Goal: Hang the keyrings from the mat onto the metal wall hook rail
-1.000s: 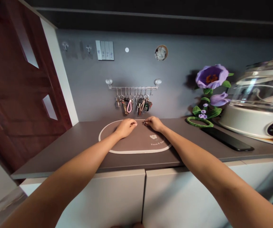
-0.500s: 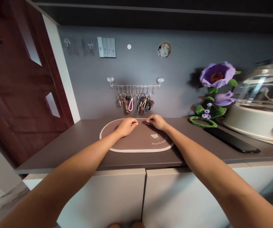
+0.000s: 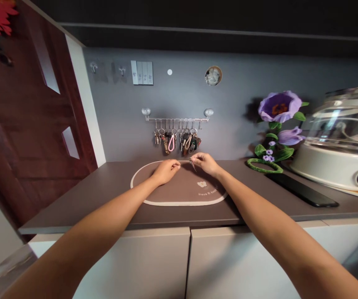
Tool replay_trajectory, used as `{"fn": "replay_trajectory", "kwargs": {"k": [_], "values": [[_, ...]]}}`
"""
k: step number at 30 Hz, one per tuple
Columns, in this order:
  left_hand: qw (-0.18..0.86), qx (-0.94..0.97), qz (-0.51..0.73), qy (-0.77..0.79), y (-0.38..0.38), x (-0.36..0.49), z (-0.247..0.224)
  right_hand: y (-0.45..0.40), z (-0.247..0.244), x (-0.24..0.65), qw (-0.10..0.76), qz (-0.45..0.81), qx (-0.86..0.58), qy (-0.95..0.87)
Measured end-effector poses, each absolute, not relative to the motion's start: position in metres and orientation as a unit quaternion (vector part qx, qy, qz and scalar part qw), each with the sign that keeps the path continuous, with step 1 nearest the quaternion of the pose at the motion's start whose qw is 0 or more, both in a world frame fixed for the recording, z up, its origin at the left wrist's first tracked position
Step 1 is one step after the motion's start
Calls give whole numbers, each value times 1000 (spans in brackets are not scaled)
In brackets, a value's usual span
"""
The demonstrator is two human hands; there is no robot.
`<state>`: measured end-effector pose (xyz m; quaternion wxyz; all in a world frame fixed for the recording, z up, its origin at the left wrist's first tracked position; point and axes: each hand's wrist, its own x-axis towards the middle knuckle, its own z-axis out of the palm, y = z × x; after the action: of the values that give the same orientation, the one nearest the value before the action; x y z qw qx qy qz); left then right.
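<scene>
A grey wall rises behind a long brown worktop, with a dark red door to the left and pale cabinet fronts below the worktop's front edge. At the far right stands a white appliance with a clear upper part. An oval brown mat with a pale rim lies on the worktop, a flower motif and lettering near its right end. Between mat and appliance stands a purple flower ornament on a green ring base, and a black phone lies just in front of it. A clear rail on the wall above the mat carries a row of hooks. The left hand is over the mat, palm down with its fingers loosely curled; whether it has hold of anything cannot be told. The right hand, near the mat's back edge, has thumb and fingertips pinched together. Bunches of keys hang from the rail, a pink loop among them. Smallest is a slim metal object, pinched in the right hand, its lower end pointing down over the mat
</scene>
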<state>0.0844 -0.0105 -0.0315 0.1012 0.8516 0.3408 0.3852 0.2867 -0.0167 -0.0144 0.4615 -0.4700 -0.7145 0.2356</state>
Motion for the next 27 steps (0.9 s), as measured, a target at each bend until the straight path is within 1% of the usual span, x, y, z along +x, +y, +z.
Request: {"fn": "replay_trajectory", "kwargs": {"k": [3, 11, 19, 23, 27], "values": [[116, 845, 396, 342, -9, 86, -33, -17, -13, 286, 495, 240, -453, -702], [124, 846, 405, 325, -10, 89, -36, -17, -13, 284, 545, 293, -412, -668], [132, 848, 405, 317, -10, 90, -37, -15, 0, 288, 649, 356, -376, -558], [130, 845, 411, 318, -14, 90, -34, -6, 19, 295, 693, 337, -368, -520], [124, 842, 418, 319, -17, 91, -32, 8, 39, 297, 719, 308, -370, -501]]}}
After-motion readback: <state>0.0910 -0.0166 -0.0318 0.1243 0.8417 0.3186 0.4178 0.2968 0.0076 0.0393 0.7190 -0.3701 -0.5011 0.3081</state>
